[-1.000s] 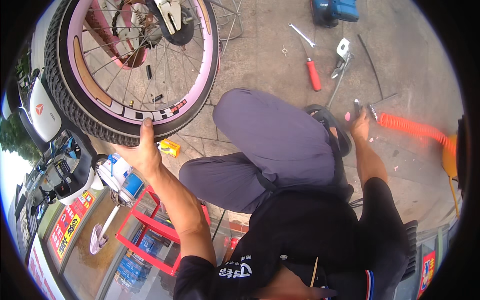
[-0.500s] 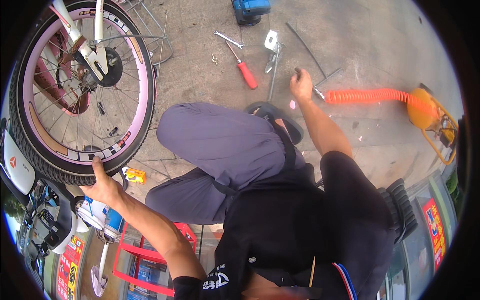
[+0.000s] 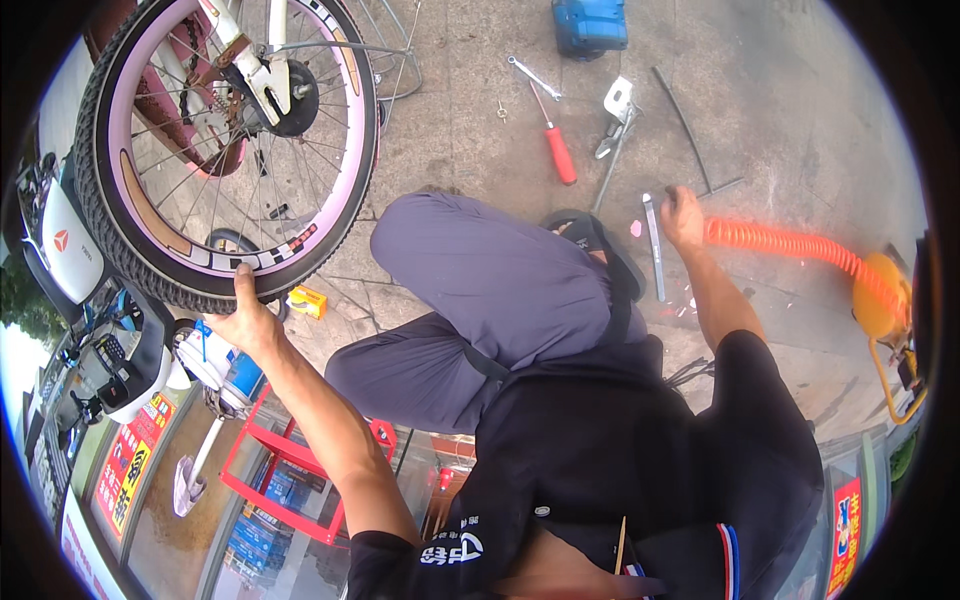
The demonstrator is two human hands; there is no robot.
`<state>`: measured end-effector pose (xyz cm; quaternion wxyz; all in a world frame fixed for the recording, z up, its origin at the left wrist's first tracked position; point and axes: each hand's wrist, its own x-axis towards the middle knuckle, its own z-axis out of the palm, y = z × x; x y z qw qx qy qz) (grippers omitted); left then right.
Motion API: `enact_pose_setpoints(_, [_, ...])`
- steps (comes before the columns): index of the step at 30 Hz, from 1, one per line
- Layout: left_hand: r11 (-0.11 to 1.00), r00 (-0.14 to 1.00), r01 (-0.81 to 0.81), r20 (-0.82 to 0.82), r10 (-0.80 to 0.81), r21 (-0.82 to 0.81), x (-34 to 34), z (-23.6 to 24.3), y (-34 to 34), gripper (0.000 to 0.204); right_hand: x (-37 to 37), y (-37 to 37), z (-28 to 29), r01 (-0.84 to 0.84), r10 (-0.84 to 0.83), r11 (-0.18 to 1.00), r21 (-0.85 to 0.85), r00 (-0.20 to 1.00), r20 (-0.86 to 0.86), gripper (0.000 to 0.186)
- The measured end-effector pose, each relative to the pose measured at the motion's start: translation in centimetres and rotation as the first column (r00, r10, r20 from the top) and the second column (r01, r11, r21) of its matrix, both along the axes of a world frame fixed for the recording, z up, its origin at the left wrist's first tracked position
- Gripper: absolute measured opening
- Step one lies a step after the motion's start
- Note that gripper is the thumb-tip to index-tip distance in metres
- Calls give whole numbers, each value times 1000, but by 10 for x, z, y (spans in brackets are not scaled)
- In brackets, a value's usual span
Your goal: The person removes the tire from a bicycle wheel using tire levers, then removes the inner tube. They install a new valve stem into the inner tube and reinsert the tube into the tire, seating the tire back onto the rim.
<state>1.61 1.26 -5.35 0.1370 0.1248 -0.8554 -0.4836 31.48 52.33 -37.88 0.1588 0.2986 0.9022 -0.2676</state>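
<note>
My left hand (image 3: pixel 250 325) is closed on the lower edge of a black knobbly bicycle tyre (image 3: pixel 195 285), thumb on the sidewall. The tyre sits on a pink-rimmed wheel (image 3: pixel 130 150) held in a white fork (image 3: pixel 265 85). My right hand (image 3: pixel 684 220) is curled at the near end of an orange coiled air hose (image 3: pixel 780 238); its fitting is hidden by the fingers. Just left of that hand lies a slim silver metal bar (image 3: pixel 654 250). A red-handled screwdriver (image 3: pixel 560 157), a spanner (image 3: pixel 534 78) and a silver clamp-like tool (image 3: pixel 615 110) lie farther off.
The hose runs to a yellow machine (image 3: pixel 882 290) at right. A blue tool body (image 3: pixel 588 28) and a thin dark rod (image 3: pixel 683 130) lie at the far side. A small yellow box (image 3: pixel 307 302) is beside the tyre. A red rack (image 3: pixel 290 520) and parked scooter (image 3: pixel 75 245) stand left.
My right hand has moved nearer and come to the hose end, which has shifted with it. The silver bar now shows on the ground. The view has swung left; my left hand stays on the tyre.
</note>
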Motion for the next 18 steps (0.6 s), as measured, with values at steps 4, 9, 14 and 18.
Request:
enact_pose_setpoints(4, [999,1000,-25,11,25,-21,8,2,-9,44,-93,-67,13,-119,70,969,-216,973,-221,19])
enact_pose_setpoints(9, [998,998,-53,27,53,-22,5,6,0,44,-205,-140,-4,-301,200,899,-317,928,-314,25])
enact_pose_setpoints(14, [999,999,-20,-26,19,-44,3,2,0,46,-278,-182,-18,-234,211,954,-188,968,-134,30])
enact_pose_setpoints(18, [994,998,-41,36,45,-99,9,8,0,42,-298,-186,-24,-74,47,958,-278,994,-101,31])
